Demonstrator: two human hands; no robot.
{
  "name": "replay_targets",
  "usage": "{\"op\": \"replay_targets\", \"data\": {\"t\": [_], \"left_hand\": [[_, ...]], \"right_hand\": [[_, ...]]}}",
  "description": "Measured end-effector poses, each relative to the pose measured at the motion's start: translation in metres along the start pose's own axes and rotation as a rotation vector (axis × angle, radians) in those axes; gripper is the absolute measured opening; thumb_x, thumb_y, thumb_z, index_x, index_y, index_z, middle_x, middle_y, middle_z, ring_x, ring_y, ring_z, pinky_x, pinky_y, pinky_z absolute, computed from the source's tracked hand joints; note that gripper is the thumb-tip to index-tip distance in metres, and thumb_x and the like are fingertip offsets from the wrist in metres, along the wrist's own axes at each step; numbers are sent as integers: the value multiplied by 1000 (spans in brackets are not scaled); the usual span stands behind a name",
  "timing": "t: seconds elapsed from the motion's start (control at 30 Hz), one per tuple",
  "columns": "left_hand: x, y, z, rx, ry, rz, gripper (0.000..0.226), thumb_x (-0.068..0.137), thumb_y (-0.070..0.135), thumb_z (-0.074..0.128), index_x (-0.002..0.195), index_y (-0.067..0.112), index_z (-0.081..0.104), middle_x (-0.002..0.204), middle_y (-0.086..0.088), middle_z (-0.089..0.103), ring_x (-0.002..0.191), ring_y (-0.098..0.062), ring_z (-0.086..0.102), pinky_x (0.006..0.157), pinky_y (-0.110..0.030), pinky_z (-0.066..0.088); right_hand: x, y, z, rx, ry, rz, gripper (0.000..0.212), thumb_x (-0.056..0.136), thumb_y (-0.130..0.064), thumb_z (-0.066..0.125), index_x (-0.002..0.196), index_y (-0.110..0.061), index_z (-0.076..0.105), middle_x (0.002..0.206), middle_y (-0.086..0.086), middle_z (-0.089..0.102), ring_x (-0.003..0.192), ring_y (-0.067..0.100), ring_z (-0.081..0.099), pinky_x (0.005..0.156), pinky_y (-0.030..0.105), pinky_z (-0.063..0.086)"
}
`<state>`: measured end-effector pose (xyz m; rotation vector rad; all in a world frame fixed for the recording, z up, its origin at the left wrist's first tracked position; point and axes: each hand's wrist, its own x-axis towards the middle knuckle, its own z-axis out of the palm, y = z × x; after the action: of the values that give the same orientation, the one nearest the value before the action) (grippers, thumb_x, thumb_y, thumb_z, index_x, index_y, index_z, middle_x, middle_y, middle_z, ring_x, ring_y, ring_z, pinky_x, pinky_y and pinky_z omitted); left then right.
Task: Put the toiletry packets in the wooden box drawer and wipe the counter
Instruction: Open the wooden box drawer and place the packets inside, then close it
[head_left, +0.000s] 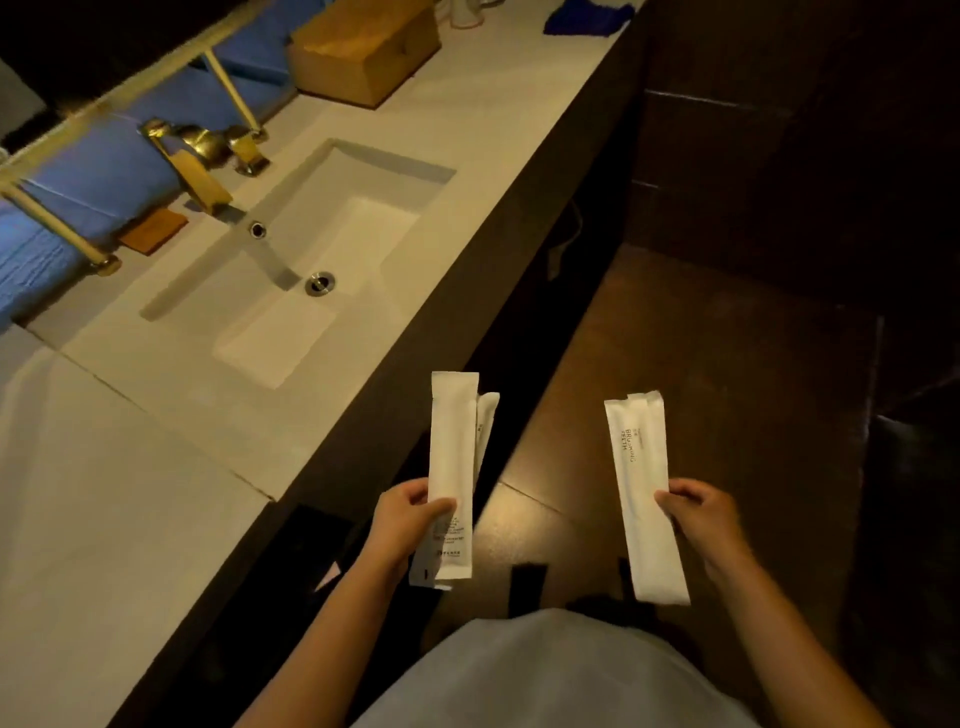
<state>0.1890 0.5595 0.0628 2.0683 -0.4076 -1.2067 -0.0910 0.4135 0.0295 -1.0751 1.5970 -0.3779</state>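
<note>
My left hand (402, 525) grips a stack of long white toiletry packets (451, 447), held upright just off the counter's front edge; a second packet peeks out behind the front one. My right hand (698, 517) pinches another white packet (641, 483) printed "BRUSHING TEETH", out over the dark floor. The wooden box (363, 49) stands far back on the pale counter (130, 493), its drawer shut as far as I can tell. A blue cloth (587, 18) lies at the counter's far end.
A rectangular sink (311, 249) with a brass tap (197, 156) is set in the counter. A mirror with a brass frame runs along the left. A small brown pad (153, 231) lies beside the tap. A white cup (465, 13) stands near the box.
</note>
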Motion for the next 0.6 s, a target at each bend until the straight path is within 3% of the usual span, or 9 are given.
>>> {"op": "replay_targets", "data": {"t": [0.13,0.2,0.3,0.43,0.6], "left_hand": [[20,8,62,137,93,-44,25,80,8,67,105,8,66,99,-10,66,85,-22,62,71,-32,50],[29,13,88,200,138,-51,28,78,4,67,106,3,67,97,-13,67,80,-23,61,67,-31,49],[41,25,114,263,162,-80,30,76,3,67,106,2,67,95,-16,69,73,-23,60,63,-29,48],[60,48,137,283,180,-138,28,77,2,67,106,1,66,95,-16,66,78,-27,60,65,-33,50],[116,102,179,250,146,-132,23,80,-2,64,103,-4,64,80,-10,63,60,-17,57,37,-20,45]], "right_hand": [[35,26,-57,8,67,103,9,85,-7,62,94,-9,60,95,8,57,82,24,57,77,40,51],[55,29,-80,-1,82,115,11,84,-7,63,95,-8,61,96,8,58,89,28,57,83,44,52],[91,16,-106,3,103,99,8,84,-8,64,85,-14,58,88,5,57,82,22,55,74,35,49],[138,-10,-129,-17,83,69,17,84,-12,65,74,-22,55,77,-4,55,70,12,54,60,26,45],[205,-39,-155,-111,96,60,7,84,-7,63,83,-13,59,83,4,58,82,23,56,76,37,48]]}}
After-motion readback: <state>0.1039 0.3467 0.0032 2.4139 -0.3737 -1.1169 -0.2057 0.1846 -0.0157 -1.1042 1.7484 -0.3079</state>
